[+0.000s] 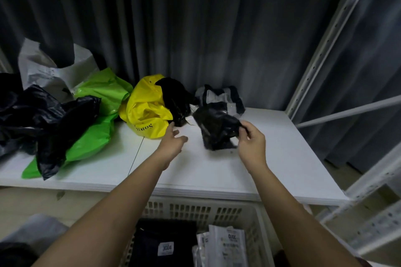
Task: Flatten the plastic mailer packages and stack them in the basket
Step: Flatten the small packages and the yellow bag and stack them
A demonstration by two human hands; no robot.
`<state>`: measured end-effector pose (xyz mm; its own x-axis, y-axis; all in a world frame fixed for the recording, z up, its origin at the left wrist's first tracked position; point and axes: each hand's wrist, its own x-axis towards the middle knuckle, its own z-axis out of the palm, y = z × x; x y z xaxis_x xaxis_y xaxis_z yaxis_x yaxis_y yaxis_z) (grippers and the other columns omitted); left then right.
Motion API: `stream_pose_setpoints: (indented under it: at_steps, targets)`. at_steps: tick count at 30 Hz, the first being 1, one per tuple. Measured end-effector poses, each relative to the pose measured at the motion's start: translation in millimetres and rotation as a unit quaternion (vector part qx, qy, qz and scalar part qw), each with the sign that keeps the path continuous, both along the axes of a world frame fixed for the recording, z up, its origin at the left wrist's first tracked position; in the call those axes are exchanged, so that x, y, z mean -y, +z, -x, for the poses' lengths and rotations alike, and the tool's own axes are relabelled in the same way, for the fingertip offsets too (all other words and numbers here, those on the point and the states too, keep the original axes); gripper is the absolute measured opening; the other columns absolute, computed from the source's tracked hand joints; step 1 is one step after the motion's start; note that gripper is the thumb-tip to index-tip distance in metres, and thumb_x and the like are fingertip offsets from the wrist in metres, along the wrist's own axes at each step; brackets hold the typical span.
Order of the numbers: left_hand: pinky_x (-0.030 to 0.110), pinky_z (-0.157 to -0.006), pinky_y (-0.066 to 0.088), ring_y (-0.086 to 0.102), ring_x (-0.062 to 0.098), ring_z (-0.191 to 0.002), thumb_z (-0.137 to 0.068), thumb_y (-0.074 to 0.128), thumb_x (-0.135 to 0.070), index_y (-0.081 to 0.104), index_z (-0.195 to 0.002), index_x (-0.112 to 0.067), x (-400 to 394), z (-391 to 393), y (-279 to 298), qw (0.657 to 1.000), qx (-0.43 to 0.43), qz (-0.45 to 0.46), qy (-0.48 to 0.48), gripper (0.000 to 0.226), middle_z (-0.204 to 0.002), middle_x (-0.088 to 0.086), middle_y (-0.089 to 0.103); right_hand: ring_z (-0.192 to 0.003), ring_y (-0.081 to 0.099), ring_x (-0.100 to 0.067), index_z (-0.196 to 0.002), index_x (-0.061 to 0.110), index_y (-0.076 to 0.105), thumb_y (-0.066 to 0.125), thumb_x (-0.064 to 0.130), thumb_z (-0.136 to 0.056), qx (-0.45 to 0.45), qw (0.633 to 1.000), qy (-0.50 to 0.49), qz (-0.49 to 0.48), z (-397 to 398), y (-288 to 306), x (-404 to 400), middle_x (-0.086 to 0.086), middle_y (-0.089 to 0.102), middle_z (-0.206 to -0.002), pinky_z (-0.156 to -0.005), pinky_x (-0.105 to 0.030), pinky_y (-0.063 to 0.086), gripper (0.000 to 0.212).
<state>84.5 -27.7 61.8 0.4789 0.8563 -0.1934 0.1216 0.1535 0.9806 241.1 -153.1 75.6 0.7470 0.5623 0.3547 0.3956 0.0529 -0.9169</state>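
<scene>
A crumpled black mailer (216,128) lies on the white shelf (217,171); my right hand (251,145) pinches its right edge. My left hand (173,141) hovers open over the shelf, fingers stretched toward a yellow mailer (145,110) with a black one (176,99) tucked against it. A grey and black mailer (221,96) sits behind the one I hold. Further left lie green mailers (97,134), black ones (43,115) and a white one (52,71). The white basket (195,210) below the shelf holds a flat black mailer (165,243) and white ones (225,247).
A dark curtain hangs behind the shelf. White metal rack uprights and a crossbar (325,50) stand at the right. Another shelf board runs overhead. The basket sits under the shelf's front edge, between my forearms.
</scene>
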Motion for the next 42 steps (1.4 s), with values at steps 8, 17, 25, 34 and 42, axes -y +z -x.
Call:
stream_pose_setpoints:
  at_steps: [8,17,25,34,42]
  targets:
    - [0.034,-0.062,0.056,0.065,0.028,-0.098,-0.099,0.041,-0.045,0.012,-0.15,-0.023,9.7,7.9,-38.0,0.99,-0.092,0.096,-0.041,0.062,-0.131,0.008,0.052,-0.09,0.066,-0.032,-0.119,0.007,0.066,0.047,0.01,-0.089,0.346,0.893,0.205,0.204,41.1,-100.6,7.2,-0.012,0.065,-0.113,-0.069,-0.037,0.056,0.035]
    - [0.036,-0.077,0.054,0.061,0.022,-0.092,-0.084,0.061,0.003,0.031,-0.136,-0.011,20.0,-0.7,-72.7,0.992,-0.115,0.035,-0.026,0.062,-0.126,0.015,0.054,-0.093,0.059,-0.023,-0.107,0.009,0.067,0.048,0.022,-0.087,0.367,0.907,0.163,0.125,51.0,-97.1,14.3,-0.004,0.063,-0.104,-0.074,-0.037,0.053,0.031]
    - [0.049,-0.097,0.048,0.058,0.036,-0.11,-0.089,0.059,-0.004,0.018,-0.151,-0.018,6.8,-5.4,-82.7,0.991,-0.131,0.012,-0.009,0.076,-0.115,0.018,0.058,-0.145,0.008,-0.041,-0.151,0.034,-0.007,0.075,0.031,-0.071,0.426,0.809,0.084,0.397,12.1,-105.5,12.3,-0.014,0.006,-0.16,-0.114,-0.058,0.018,0.115]
    - [0.037,-0.091,0.046,0.058,0.033,-0.105,-0.092,0.053,-0.001,0.032,-0.148,-0.018,-16.4,14.1,-87.4,0.979,-0.187,-0.078,0.011,0.062,-0.107,0.016,0.061,-0.148,0.006,-0.028,-0.149,0.028,-0.011,0.051,-0.015,-0.074,0.405,0.798,0.182,0.407,-9.0,-108.7,14.6,-0.004,0.005,-0.161,-0.115,-0.044,0.023,0.107]
    - [0.046,-0.11,0.022,0.022,0.034,-0.138,-0.095,0.044,-0.018,0.022,-0.15,-0.013,0.7,4.8,-76.3,0.848,-0.398,-0.349,-0.009,0.059,-0.152,0.015,0.026,-0.144,-0.025,-0.021,-0.151,0.04,-0.01,0.055,0.037,-0.089,0.223,0.831,0.235,0.453,5.2,-80.7,1.7,0.003,-0.019,-0.16,-0.117,-0.048,-0.013,0.089]
